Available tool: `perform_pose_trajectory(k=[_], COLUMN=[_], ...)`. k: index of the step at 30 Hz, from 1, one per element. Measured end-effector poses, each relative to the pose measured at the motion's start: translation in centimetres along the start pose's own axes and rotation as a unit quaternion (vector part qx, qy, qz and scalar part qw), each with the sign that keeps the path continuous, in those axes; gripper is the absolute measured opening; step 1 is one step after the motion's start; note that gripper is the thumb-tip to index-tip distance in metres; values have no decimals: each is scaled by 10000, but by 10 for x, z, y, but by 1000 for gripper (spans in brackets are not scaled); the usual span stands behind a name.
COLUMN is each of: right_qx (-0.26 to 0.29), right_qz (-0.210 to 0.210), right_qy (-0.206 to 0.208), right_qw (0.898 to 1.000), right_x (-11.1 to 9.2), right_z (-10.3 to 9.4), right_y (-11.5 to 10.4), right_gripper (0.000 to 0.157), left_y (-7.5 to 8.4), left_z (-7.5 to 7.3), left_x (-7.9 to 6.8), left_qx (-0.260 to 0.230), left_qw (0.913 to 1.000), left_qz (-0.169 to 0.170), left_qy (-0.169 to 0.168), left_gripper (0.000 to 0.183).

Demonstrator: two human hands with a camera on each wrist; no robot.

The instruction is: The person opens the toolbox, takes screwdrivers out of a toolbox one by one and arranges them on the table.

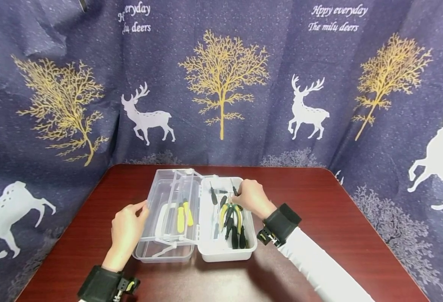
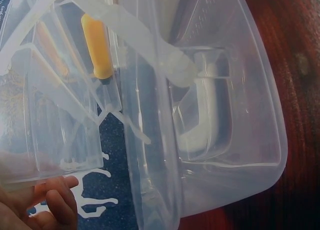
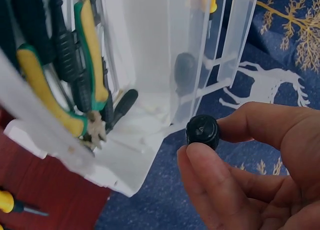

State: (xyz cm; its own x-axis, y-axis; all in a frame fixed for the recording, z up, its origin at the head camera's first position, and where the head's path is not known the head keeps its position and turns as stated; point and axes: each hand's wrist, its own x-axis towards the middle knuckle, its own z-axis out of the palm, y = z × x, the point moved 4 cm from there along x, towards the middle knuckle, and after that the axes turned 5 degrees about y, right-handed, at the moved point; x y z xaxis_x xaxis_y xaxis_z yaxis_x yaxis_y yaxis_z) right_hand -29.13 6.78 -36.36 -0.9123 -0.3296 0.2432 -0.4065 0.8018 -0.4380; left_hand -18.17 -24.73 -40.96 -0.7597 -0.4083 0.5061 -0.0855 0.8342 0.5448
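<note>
My right hand [image 1: 252, 197] is over the far end of a white tray [image 1: 225, 255]. Its thumb and fingers pinch a black-handled screwdriver [image 3: 202, 131], whose round handle end faces the right wrist camera. In the white tray lie yellow-green pliers [image 3: 91, 54] and several black-handled tools [image 1: 234, 238]. My left hand [image 1: 128, 224] holds the left edge of a clear tiered tray [image 2: 75, 170], its fingers curled at the edge. Two yellow-handled screwdrivers [image 1: 181, 218] lie in this clear tray, above a clear box base [image 2: 255, 135].
The hinged box stands on a dark red table [image 1: 304, 235]. Folding arms [image 1: 164, 250] link the clear tiers. Past the white tray wall, a yellow-handled screwdriver [image 3: 7, 202] lies on the table. A blue curtain [image 1: 244, 147] with deer and trees hangs behind.
</note>
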Motion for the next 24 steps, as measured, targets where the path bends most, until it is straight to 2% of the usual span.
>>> perform_pose_trajectory(k=[7, 14, 24], right_qx=[21, 81, 48], right_qz=[267, 385, 542], right_qy=[-45, -106, -59], right_qw=[9996, 9992, 9985], right_x=[-5, -11, -16], right_z=[-5, -13, -27], right_y=[20, 35, 53], right_gripper=[48, 49, 42], left_y=[2, 1, 2], left_z=[-1, 0, -1], left_x=[0, 0, -1], left_qx=[8, 17, -9], left_qw=[10000, 10000, 10000], left_qz=[49, 32, 6], left_qy=[23, 2, -30], left_gripper=[27, 27, 27])
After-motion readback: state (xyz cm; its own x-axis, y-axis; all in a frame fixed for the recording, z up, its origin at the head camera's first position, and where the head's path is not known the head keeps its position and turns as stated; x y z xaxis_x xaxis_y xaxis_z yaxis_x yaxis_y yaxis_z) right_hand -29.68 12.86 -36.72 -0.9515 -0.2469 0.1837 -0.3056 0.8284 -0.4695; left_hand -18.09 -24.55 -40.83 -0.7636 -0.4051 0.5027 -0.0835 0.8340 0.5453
